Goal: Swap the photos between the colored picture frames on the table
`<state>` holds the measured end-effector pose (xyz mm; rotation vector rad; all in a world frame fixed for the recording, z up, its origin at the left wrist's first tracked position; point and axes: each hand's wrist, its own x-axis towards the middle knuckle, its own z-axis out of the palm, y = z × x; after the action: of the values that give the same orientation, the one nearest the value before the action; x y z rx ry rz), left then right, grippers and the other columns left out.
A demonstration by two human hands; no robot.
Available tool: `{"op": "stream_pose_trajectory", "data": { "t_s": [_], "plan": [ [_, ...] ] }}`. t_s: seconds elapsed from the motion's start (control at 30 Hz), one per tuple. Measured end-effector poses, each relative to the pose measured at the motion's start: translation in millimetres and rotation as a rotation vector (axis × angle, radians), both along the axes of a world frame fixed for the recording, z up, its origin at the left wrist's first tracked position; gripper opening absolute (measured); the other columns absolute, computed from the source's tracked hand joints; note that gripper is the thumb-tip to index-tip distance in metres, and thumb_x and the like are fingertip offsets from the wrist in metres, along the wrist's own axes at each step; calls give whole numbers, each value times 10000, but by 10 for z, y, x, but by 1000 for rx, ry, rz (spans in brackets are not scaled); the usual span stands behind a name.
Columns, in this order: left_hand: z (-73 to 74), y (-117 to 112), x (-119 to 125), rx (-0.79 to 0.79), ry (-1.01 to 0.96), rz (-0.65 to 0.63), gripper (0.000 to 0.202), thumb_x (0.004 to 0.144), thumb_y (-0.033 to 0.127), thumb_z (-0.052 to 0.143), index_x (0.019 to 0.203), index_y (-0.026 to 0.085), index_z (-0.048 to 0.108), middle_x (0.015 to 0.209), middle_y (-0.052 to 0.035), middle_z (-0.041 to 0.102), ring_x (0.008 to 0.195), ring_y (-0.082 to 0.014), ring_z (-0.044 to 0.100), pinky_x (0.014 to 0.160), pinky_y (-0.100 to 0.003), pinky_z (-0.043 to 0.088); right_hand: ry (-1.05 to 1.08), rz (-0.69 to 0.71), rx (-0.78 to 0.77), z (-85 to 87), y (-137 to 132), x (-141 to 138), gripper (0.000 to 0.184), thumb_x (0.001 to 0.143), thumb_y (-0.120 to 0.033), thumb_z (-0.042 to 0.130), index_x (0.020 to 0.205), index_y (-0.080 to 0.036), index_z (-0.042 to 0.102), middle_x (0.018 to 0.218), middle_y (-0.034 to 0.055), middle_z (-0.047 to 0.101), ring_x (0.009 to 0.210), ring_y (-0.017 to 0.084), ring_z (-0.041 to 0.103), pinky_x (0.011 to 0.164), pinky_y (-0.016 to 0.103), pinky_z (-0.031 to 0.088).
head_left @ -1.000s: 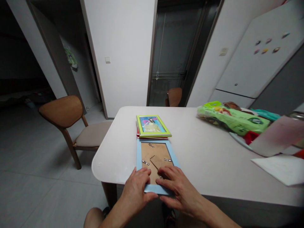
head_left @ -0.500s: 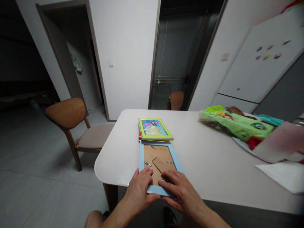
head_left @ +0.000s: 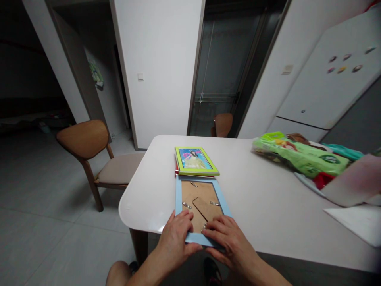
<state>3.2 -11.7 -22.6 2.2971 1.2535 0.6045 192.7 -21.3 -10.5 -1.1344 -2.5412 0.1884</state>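
A light blue picture frame (head_left: 178, 194) lies face down at the table's near edge, its brown backing board (head_left: 199, 194) turned up. Metal clips sit along the board, and a thin dark line marks its middle. My left hand (head_left: 176, 234) grips the near left corner, fingers on top and thumb at the near edge. On the near right side, my right hand (head_left: 226, 238) holds the frame too, fingertips at the near metal clip (head_left: 204, 226), which they partly hide. Just beyond lies a yellow-green picture frame (head_left: 196, 174) with a princess picture, on top of something red.
The white table (head_left: 145, 194) has a rounded left corner. On its right lie a green plastic package (head_left: 309, 155), a pinkish translucent item (head_left: 351, 178) and a white sheet (head_left: 357, 222). A wooden chair (head_left: 85, 139) stands at the left.
My right fingers have shifted slightly at the near clip, and more of the clip shows. The view has moved a little; the frame stays in both hands.
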Motion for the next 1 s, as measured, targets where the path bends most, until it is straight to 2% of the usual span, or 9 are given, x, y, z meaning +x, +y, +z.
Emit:
{"op": "stream_pose_trajectory", "data": {
  "t_s": [0.2,0.47,0.53,0.6,0.67,0.77,0.9,1.0],
  "plan": [
    [-19,16,1,21,6,-6,319,562,316,690,807,197,525,1201,-63,468,1146,-210,354,967,-434,201,12,-35,-100,75,54,-38,229,628,-317,592,835,-224,560,851,31,553,814,187,422,727,345,309],
    [17,13,5,21,-9,-7,296,562,291,689,797,198,535,1191,-57,478,1138,-208,366,970,-415,207,56,-46,-119,105,63,-106,180,570,-247,609,731,-202,543,841,25,525,827,175,419,745,322,316],
    [2,17,-5,12,-21,-6,302,550,289,697,791,199,537,1187,-59,481,1135,-214,368,966,-419,212,82,-22,-129,130,55,-99,185,596,-281,597,758,-205,554,859,34,531,835,179,430,754,329,323],
    [-15,20,-17,1,-36,-2,321,538,301,705,793,198,538,1178,-61,489,1128,-218,377,967,-422,208,127,-11,-125,150,73,-100,244,642,-291,562,872,-209,558,917,50,532,873,184,437,780,335,324],
    [-24,21,-26,5,-58,1,340,528,318,712,792,196,535,1161,-58,503,1114,-216,391,969,-413,204,164,-38,-120,149,135,-127,268,712,-269,491,967,-210,545,951,61,536,893,178,447,794,328,326],
    [-20,18,-26,38,-96,-1,337,531,342,712,773,196,529,1120,-47,525,1066,-207,430,961,-395,221,151,-109,-113,100,309,-234,245,780,-258,400,927,-216,591,902,59,569,848,166,474,760,307,340],
    [-9,8,-20,72,-106,11,332,542,394,695,743,190,527,1010,-46,564,982,-210,477,932,-389,260,88,-211,-79,31,553,-421,214,752,-276,455,850,-219,637,821,45,604,811,167,489,729,282,339],
    [-17,-3,-22,80,-101,20,349,534,403,699,748,188,528,1035,-49,555,986,-213,471,934,-387,257,63,-267,-64,32,643,-515,187,737,-243,473,778,-215,654,759,34,615,773,153,498,699,257,335]
  ]
}}
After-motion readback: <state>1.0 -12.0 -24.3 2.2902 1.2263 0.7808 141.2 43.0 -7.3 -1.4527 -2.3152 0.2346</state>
